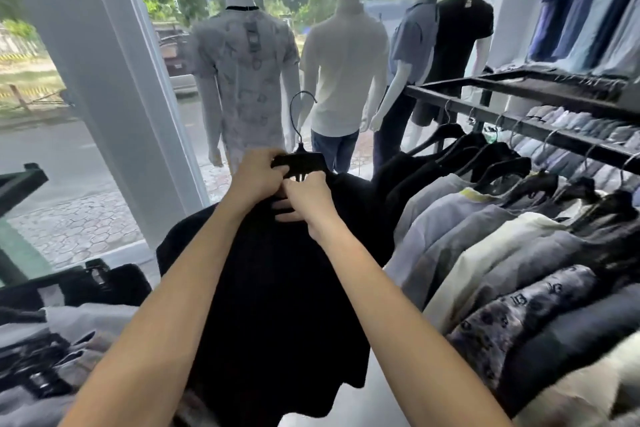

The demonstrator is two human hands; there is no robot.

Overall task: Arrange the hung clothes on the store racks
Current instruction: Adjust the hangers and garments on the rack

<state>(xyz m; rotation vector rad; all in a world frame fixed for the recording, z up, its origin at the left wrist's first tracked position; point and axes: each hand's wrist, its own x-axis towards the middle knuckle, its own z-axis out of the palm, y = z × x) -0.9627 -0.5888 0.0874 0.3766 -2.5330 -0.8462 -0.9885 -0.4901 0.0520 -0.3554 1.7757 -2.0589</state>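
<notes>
A black shirt (277,288) hangs on a black hanger (301,163) in front of me, off any rack, its metal hook pointing up. My left hand (256,177) grips the hanger's left shoulder at the shirt's collar. My right hand (304,198) pinches the shirt's neck just below the hanger's middle. To the right, a black metal rack (561,140) carries several hung shirts (502,253) in black, grey, cream and a dark print.
Several dressed mannequins (343,62) stand at the shop window ahead. A white pillar (114,80) rises at the left. Blue shirts (588,3) hang on the upper right wall. Folded clothes and loose hangers (41,367) lie on a table at the lower left.
</notes>
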